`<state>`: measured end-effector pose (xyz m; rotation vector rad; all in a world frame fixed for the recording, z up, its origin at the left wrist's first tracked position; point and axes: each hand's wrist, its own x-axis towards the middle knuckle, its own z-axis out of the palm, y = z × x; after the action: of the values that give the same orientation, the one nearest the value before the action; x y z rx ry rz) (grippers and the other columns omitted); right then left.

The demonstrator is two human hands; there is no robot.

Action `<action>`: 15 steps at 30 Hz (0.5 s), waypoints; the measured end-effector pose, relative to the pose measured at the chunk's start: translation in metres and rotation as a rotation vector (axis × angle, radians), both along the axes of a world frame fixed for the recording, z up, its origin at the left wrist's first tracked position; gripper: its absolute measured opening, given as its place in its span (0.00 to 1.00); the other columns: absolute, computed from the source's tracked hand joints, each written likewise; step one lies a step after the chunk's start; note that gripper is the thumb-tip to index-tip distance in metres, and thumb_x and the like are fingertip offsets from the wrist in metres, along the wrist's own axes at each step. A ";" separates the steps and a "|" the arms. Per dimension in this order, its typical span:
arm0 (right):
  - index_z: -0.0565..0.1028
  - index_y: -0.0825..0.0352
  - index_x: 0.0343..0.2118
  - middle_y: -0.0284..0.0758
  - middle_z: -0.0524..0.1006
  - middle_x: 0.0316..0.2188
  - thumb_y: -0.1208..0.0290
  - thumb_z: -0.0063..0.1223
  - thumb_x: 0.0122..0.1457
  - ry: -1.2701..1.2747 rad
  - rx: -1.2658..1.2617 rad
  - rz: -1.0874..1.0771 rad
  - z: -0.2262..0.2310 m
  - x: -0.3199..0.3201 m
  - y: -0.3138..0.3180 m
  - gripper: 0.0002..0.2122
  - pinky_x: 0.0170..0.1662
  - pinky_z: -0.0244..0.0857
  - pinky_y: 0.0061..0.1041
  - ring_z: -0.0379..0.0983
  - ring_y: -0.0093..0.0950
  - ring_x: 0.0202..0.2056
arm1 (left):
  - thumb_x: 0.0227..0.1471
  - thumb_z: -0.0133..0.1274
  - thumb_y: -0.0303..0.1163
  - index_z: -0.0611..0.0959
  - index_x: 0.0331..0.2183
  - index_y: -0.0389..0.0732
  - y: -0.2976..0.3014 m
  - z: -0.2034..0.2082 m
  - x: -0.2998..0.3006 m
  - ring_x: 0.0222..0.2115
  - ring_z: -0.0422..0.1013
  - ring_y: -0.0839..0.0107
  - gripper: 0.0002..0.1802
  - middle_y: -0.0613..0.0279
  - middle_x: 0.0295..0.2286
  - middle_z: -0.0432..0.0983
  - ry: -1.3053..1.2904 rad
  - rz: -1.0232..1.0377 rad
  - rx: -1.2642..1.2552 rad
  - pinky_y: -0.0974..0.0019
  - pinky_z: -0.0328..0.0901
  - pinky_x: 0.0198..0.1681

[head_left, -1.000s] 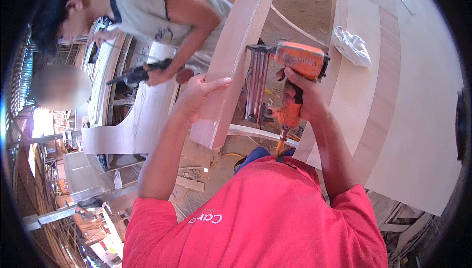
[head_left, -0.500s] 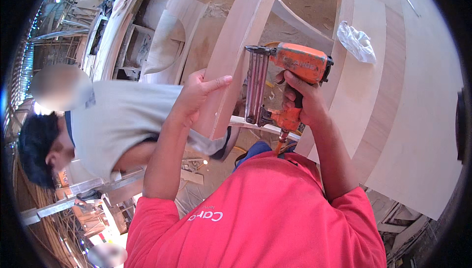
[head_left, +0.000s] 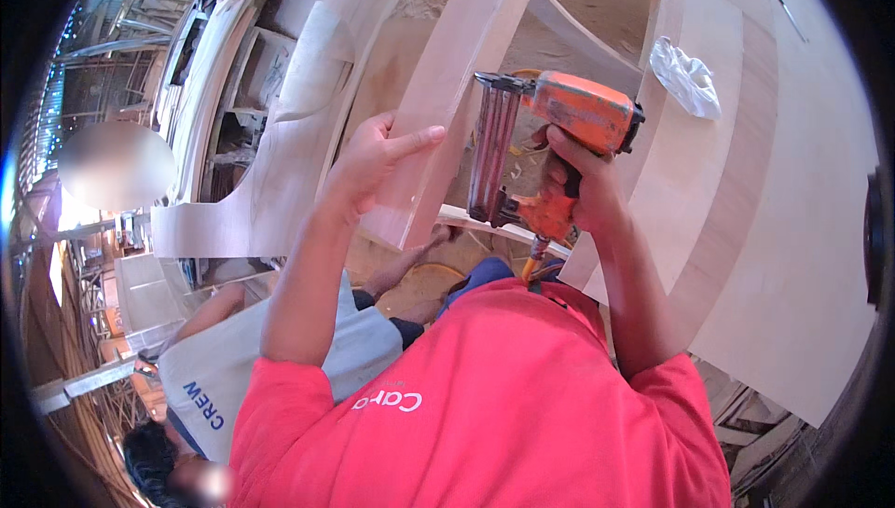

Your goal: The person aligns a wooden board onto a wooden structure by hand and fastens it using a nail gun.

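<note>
My left hand (head_left: 384, 161) grips a long pale wooden board (head_left: 457, 61) near its lower end, thumb lying across the face and the other fingers around the far edge. In my right hand (head_left: 580, 182) is an orange pneumatic nail gun (head_left: 583, 109), held by its dark handle with the fingers wrapped round. Its nose and dark magazine (head_left: 492, 149) point left and stand right beside the board's edge; whether the nose touches the wood I cannot tell. An orange air hose (head_left: 530, 270) runs from the gun's base down toward my body.
A wide panel-topped work surface (head_left: 792, 228) fills the right side, bearing a crumpled white plastic bag (head_left: 685, 79) and a pen (head_left: 791, 16). A curved wooden piece (head_left: 583, 28) spans beyond the gun. Cut panels (head_left: 317, 126) stand at left. A person in a grey shirt (head_left: 280, 350) is close at my lower left.
The co-worker has moved from the left down to the lower left, uncovering a curved panel. My hands, the board and the nail gun have shifted only slightly in view.
</note>
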<state>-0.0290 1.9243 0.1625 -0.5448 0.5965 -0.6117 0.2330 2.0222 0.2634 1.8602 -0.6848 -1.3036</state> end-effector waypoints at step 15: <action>0.80 0.68 0.42 0.25 0.71 0.20 0.65 0.67 0.62 0.009 -0.012 0.075 -0.007 -0.006 0.023 0.12 0.25 0.60 0.21 0.65 0.17 0.21 | 0.39 0.78 0.47 0.80 0.57 0.33 0.106 0.028 -0.002 0.44 0.75 0.70 0.47 0.58 0.42 0.80 -0.540 -0.069 0.075 0.62 0.70 0.49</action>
<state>-0.0352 1.9474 0.1558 -0.5791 0.5789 -0.5420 0.2314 2.1285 0.2914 2.2926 -0.9914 -0.8705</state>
